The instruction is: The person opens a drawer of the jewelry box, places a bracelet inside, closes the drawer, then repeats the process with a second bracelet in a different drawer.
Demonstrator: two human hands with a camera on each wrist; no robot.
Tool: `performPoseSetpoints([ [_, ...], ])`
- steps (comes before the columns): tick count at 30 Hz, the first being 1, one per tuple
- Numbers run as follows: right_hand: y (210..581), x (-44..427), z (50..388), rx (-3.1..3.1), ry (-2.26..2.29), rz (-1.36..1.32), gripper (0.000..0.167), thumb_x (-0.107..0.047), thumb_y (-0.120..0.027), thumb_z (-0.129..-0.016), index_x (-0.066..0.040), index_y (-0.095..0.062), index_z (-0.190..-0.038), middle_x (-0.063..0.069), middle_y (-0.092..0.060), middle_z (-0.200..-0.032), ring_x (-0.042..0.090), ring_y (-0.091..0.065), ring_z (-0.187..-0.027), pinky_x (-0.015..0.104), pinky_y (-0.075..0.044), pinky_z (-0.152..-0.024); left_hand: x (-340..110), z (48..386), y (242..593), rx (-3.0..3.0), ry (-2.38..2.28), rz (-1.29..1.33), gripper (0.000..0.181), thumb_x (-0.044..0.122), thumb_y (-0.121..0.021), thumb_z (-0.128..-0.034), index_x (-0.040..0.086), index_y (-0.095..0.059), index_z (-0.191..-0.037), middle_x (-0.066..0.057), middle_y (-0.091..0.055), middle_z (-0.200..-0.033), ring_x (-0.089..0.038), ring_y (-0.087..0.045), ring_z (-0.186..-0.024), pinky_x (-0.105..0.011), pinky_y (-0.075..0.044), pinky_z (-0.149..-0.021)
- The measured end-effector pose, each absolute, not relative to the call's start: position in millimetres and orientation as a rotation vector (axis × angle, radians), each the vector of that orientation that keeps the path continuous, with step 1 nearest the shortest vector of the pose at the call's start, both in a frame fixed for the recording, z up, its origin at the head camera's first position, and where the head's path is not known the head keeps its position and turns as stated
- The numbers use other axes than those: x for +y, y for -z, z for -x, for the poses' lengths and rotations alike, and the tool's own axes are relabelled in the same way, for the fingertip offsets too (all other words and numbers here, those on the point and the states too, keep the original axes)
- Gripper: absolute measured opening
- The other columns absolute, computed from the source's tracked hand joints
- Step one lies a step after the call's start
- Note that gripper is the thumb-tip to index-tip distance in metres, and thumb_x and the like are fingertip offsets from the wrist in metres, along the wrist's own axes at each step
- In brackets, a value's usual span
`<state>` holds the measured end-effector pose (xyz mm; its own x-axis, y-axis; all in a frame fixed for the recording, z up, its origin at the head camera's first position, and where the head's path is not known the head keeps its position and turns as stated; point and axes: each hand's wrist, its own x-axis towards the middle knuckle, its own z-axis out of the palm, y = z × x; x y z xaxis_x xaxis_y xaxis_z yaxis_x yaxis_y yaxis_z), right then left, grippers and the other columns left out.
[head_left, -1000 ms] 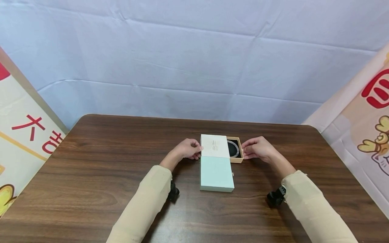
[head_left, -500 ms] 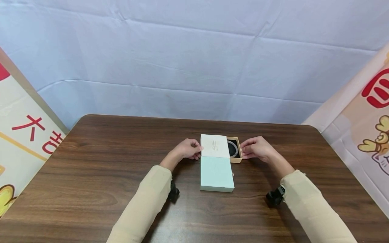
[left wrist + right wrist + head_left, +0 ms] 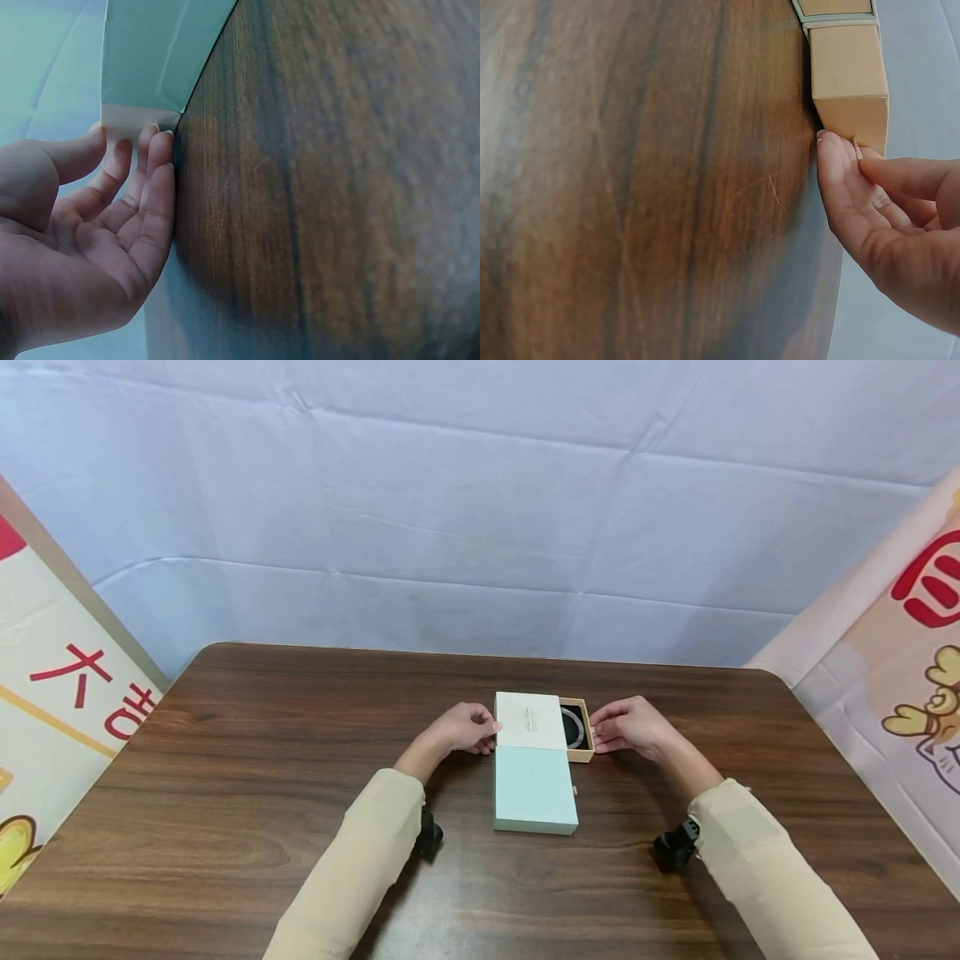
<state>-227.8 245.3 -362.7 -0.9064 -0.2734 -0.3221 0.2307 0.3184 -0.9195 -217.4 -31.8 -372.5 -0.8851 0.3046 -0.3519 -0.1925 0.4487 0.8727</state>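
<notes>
A flat white drawer box [image 3: 528, 720] with small lettering lies on the table, and its tan drawer [image 3: 581, 757] sticks out to the right. Inside the drawer's black lining shows part of a grey bangle [image 3: 578, 742]; the sleeve covers the remainder. My left hand [image 3: 461, 727] holds the box's left end, thumb at the top edge, fingertips on the end face [image 3: 124, 116]. At the drawer's front, my right hand [image 3: 637, 727] pinches a small pull tab [image 3: 857, 147] between thumb and finger. A mint-green box [image 3: 534, 787] sits against the white box's near side.
A second small tab [image 3: 575, 791] pokes from the mint-green box's right side. Everything lies on a dark wooden table [image 3: 300, 718]. Pale cloth [image 3: 480, 527] hangs behind the table, and printed sheets [image 3: 75, 693] flank it. A black wrist camera [image 3: 430, 835] is under each sleeve.
The tan drawer has slid slightly left into the white sleeve, with my right hand moving along with it. Less of the bangle shows. My left hand and the mint-green box stay in place.
</notes>
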Motion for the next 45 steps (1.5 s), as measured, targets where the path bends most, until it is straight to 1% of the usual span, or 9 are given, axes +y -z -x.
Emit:
performPoseSetpoints([
  [20,362.5,239.4,230.1,2.183,1.605,0.042,0.024,0.015,-0.046,-0.085,0.023,-0.047,-0.107,0.013,-0.059,-0.074,0.02,-0.062,-0.065,0.038,-0.053,-0.068,-33.2,218.9,373.0,2.247,-1.44,-0.107,0.018,0.018,-0.054,-0.0937,0.002,-0.055,-0.087,-0.01,-0.062,-0.076,-0.017,-0.062,-0.068,-0.028,-0.049,-0.065],
  [35,362.5,238.7,229.9,2.19,1.582,0.043,0.024,0.014,-0.046,-0.086,0.023,-0.047,-0.109,0.013,-0.059,-0.077,0.021,-0.063,-0.067,0.038,-0.053,-0.069,-33.5,219.2,372.9,2.247,-1.434,-0.099,0.017,0.019,-0.054,-0.0936,0.003,-0.054,-0.086,-0.009,-0.062,-0.076,-0.016,-0.062,-0.068,-0.027,-0.049,-0.064],
  [45,363.3,236.0,229.3,2.193,1.572,0.075,0.024,0.013,-0.048,-0.086,0.022,-0.048,-0.109,0.015,-0.059,-0.078,0.022,-0.063,-0.068,0.039,-0.053,-0.069,-31.7,218.1,371.8,2.235,-1.426,-0.099,0.018,0.019,-0.054,-0.0937,0.002,-0.055,-0.088,-0.01,-0.063,-0.078,-0.017,-0.062,-0.068,-0.027,-0.049,-0.064],
])
